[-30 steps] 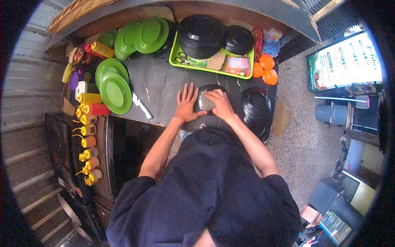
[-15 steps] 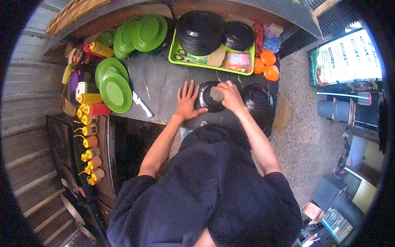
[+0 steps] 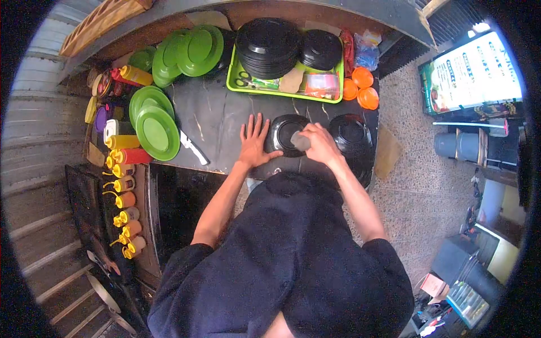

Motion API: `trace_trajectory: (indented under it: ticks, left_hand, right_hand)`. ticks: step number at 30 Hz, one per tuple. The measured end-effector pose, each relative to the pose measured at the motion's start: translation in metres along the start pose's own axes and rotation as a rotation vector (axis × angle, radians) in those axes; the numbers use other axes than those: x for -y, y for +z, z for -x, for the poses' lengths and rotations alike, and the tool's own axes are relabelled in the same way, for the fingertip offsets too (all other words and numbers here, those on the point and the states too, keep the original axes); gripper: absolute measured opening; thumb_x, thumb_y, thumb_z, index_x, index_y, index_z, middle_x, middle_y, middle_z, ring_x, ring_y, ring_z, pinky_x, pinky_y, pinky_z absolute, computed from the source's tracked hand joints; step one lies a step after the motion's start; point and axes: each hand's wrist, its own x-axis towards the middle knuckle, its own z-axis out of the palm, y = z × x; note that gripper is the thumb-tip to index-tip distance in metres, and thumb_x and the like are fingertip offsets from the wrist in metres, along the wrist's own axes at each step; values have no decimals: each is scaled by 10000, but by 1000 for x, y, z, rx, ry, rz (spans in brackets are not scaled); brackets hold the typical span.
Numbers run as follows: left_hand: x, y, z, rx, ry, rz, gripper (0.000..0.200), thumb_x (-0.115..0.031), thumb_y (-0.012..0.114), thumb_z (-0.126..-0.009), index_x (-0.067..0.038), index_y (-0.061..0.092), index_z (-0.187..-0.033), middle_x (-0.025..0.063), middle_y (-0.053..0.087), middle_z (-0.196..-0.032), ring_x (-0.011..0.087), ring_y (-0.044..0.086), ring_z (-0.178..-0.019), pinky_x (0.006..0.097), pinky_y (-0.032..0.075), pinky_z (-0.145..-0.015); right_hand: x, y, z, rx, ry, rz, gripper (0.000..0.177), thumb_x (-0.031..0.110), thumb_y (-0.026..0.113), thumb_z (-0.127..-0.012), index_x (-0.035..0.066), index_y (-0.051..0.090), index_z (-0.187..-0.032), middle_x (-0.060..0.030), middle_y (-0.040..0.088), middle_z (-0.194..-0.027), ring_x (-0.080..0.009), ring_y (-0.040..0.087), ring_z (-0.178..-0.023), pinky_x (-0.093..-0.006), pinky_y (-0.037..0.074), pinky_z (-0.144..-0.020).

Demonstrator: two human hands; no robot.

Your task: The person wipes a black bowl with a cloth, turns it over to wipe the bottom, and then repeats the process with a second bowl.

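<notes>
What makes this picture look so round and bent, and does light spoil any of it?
Head view: probably a very wide lens, as the shelf edge bows and the corners are black. Head view: the sign glares, parts nearly white. Head view: the black plate by the left hand has shiny highlights; the dark shirt looks grainy.

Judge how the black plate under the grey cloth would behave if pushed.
The black plate looks stiff, as its round rim holds an even shape beside the left hand. Its glossy surface could feel slippery under the grey cloth. Lying low and flat on the table, it would probably slide rather than tip.
</notes>
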Motion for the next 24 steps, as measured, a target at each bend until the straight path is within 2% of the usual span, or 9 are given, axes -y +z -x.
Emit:
trace_trajectory:
  ticks: [4,8,12,14,15,18,20,22,24]
  left_hand:
    - [0,1,2,19,33,-60,1141,-812,722,-749,-231,381,-1670,221,95,-1777,480,17,-1629,700,46,-1245]
    - [0,0,0,39,31,-65,1096,-822,698,-767,-286,383,-1669,223,76,-1779,499,2,-1624,711,44,-1237]
    - [-1,0,2,22,32,-35,1121,-804,738,-743,-266,394,-1664,226,89,-1776,489,15,-1627,711,41,-1240]
    - [-3,-3,-1,10,34,-19,1126,-794,755,-734,-259,402,-1660,228,96,-1775,488,20,-1627,712,40,-1241]
    - [-2,-3,0,6,23,-4,1156,-773,780,-722,-221,392,-1661,215,119,-1774,471,34,-1631,699,47,-1250]
    - [-6,-6,1,-13,27,65,1219,-732,823,-704,-138,362,-1663,181,173,-1770,426,71,-1639,669,63,-1268]
    - [-11,-10,4,-24,41,116,1251,-711,842,-697,-93,342,-1663,161,203,-1768,398,93,-1644,651,73,-1276]
    - [-17,-10,3,25,93,106,1293,-680,867,-683,-45,311,-1661,136,244,-1760,354,134,-1645,627,89,-1285]
    - [-17,-6,3,35,98,112,1262,-664,868,-694,-54,328,-1658,122,265,-1756,340,154,-1643,627,90,-1284]
  right_hand:
    - [-13,7,-22,-71,44,13,476,-51,717,-667,47,778,-1128,-113,707,-1132,-345,631,-1115,-450,524,-1005]
    - [10,24,-39,-181,10,39,473,-91,686,-676,22,773,-1128,-128,716,-1153,-351,624,-1118,-429,523,-1007]
    - [12,42,-30,-180,-137,10,551,-81,701,-651,34,742,-1188,-117,694,-1232,-360,601,-1159,-443,514,-1031]
    - [-2,28,-30,47,-148,-120,601,-94,677,-655,42,725,-1238,-116,685,-1287,-360,596,-1205,-435,494,-1079]
    - [-9,21,-33,26,-64,-175,618,-99,640,-665,53,721,-1259,-119,696,-1280,-366,596,-1247,-430,481,-1111]
    - [-28,2,-55,-254,87,-277,490,53,775,-815,44,702,-1299,-185,728,-1259,-377,651,-1233,-432,501,-1099]
    - [-22,-16,-68,-293,165,-271,514,143,821,-849,52,683,-1336,-201,724,-1289,-380,677,-1223,-443,513,-1086]
    - [-18,-14,-80,-234,98,-281,505,64,778,-838,74,693,-1336,-189,725,-1291,-388,680,-1220,-448,522,-1075]
    - [-25,12,-96,-130,-37,-297,525,-2,741,-798,67,707,-1317,-177,718,-1301,-388,659,-1235,-437,512,-1091]
